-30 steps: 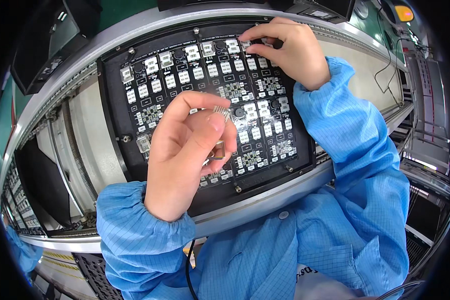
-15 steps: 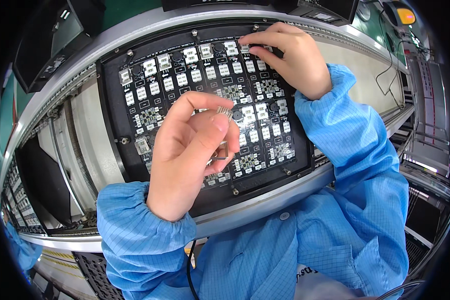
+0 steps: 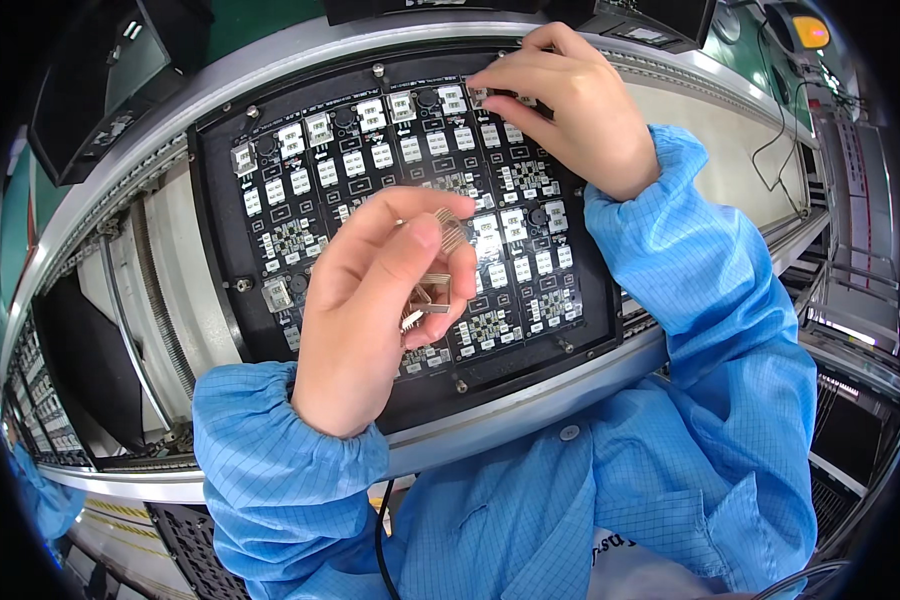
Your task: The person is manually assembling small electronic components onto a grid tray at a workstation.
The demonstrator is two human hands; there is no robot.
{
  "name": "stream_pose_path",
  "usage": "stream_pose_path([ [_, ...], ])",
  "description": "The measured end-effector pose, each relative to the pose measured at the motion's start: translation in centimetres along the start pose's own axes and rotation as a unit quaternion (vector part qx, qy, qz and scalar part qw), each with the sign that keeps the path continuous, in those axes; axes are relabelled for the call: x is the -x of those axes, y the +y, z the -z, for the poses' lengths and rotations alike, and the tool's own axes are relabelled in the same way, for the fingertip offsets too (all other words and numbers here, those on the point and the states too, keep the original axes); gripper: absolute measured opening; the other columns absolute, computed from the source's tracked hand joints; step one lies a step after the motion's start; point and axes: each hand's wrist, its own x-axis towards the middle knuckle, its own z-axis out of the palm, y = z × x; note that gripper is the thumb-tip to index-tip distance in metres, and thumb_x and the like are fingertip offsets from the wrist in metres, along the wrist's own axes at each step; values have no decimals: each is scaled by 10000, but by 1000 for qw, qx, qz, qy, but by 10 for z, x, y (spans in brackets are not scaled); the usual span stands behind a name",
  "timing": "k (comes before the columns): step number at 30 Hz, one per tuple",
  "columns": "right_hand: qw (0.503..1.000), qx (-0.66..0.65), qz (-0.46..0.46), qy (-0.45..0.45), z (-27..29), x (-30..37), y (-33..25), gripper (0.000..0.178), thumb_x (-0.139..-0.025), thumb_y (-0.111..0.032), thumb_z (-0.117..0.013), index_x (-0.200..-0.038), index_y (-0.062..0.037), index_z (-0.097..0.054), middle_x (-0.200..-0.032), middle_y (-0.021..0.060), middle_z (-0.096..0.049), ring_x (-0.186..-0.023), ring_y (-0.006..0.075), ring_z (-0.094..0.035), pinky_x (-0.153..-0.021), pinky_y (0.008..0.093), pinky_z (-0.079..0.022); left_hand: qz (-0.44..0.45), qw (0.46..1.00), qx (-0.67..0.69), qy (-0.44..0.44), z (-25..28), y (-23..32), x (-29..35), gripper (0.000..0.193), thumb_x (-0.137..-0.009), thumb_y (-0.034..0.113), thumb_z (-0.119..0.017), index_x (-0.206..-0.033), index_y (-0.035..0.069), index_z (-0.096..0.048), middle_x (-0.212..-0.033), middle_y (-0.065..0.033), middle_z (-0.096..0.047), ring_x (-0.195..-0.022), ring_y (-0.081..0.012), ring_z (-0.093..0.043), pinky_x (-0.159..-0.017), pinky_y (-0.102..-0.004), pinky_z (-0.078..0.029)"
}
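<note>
My left hand [image 3: 365,285] is raised over the middle of the circuit board panel [image 3: 370,183], its fingers curled round several small silver metal parts. One ridged metal piece [image 3: 448,230] lies between thumb and index finger; square-framed metal pieces [image 3: 430,300] show lower, by the curled fingers. At the panel's far edge, my right hand [image 3: 580,110] pinches a small silver metal piece [image 3: 479,97] against the row of white components. Similar silver-rimmed square parts sit on the panel, such as a metal frame [image 3: 317,128] in the far row and another metal frame [image 3: 277,293] at left.
A black carrier tray [image 3: 220,290] with upright screws frames the panel. It rests between metal conveyor rails [image 3: 530,400]. Dark boxy equipment [image 3: 100,90] stands at the far left, and a black cable [image 3: 382,540] hangs near my body.
The tray and panel have shifted slightly left. My right hand has moved a little left along with it. In my left hand the metal pieces have turned, and more of them show.
</note>
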Motion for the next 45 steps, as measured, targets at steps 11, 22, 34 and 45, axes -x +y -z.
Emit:
stream_pose_path([
  [11, 957, -285, -48, 0, 27, 2, -21, 297, -801, -46, -654, -1097, -50, -632, -983, 27, -638, -851, 139, -555, -684, 227, -391, 20, 999, 32, 17, -6, -6, -2, 412, -996, 308, -414, -1194, -27, -548, -762, -37, -567, -551, -62, -414, -459, -194, -272],
  [22, 940, -329, 54, -76, 46, 16, -43, 302, -775, -74, -694, -1062, 7, -640, -993, 131, -636, -829, 294, -617, -707, 352, -507, 11, 999, -42, 15, -20, -6, -4, 371, -982, 272, -465, -1274, 43, -464, -856, -29, -579, -755, -66, -547, -531, -170, -377],
  [34, 900, -418, 75, -100, 54, 14, -31, 292, -692, -58, -771, -961, 4, -679, -937, 136, -624, -781, 291, -626, -666, 322, -511, -5, 999, 20, -35, -21, 1, -6, 355, -991, 249, -408, -1257, 18, -447, -773, -88, -582, -523, -85, -433, -454, -196, -294],
  [45, 840, -526, -136, -14, 62, 44, -16, 208, -722, 22, -729, -927, 1, -696, -1057, 177, -637, -836, 201, -647, -710, 295, -522, -67, 969, 219, 94, -13, 79, 5, 171, -967, 220, -434, -1017, 82, -522, -796, -31, -537, -624, -123, -488, -501, -240, -397],
])
